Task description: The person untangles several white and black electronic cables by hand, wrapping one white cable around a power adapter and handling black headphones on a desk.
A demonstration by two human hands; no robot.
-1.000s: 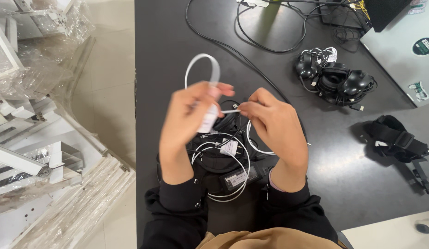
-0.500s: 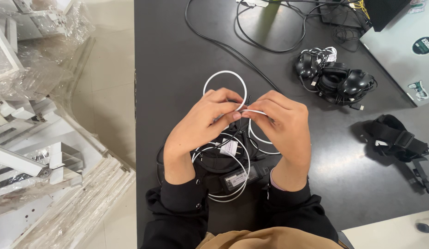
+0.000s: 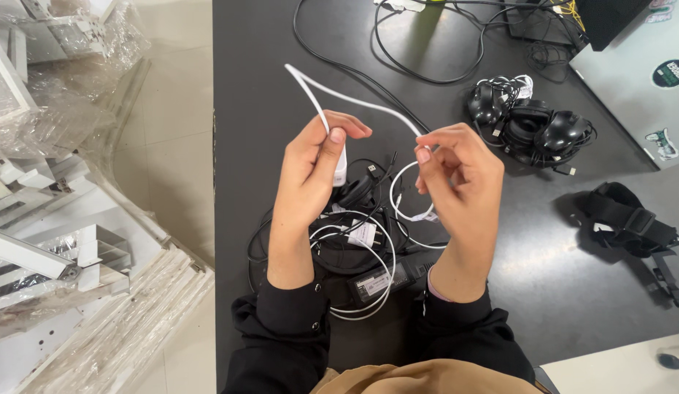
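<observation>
Dark table (image 3: 281,44): hands stretch white cable (image 3: 354,98) (taut).

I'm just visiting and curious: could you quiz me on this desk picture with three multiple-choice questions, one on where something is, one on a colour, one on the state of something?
1. Where do the black headphones lie?
A. right of both hands
B. on the floor
C. under the left hand

2. What colour is the cable held between the hands?
A. red
B. white
C. green

3. How is that cable held?
A. lying loose on the desk
B. by one hand only
C. by both hands, bent in a peak

Answers: 1 A, they sit on the dark desk at the right. 2 B, it is plainly white. 3 C, left hand and right hand each grip it.
</observation>
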